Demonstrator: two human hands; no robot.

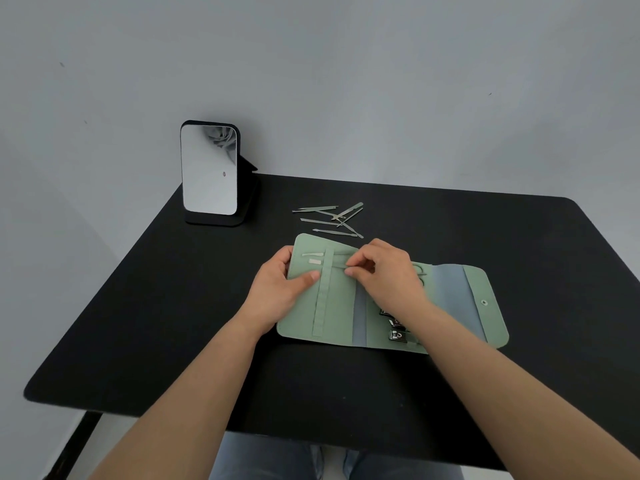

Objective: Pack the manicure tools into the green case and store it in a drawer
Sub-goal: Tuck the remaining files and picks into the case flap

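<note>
Green fabric fold-out case (346, 306) lies open under both hands: left hand (277, 289) grips its edge, right hand (384, 275) pinches a slim metal tool (337, 265) at the elastic strap (322, 299) (clippers (396, 336) already stowed). Loose metal manicure tools (332, 220) lie beyond the fingers, a standing mirror (209, 171) past the left hand.

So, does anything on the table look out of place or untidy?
Only the loose tools: they lie crossed in a small heap beyond the open green case, not yet in its loops. The left hand steadies the case while the right hand pinches one tool. Nothing looks damaged.
</note>
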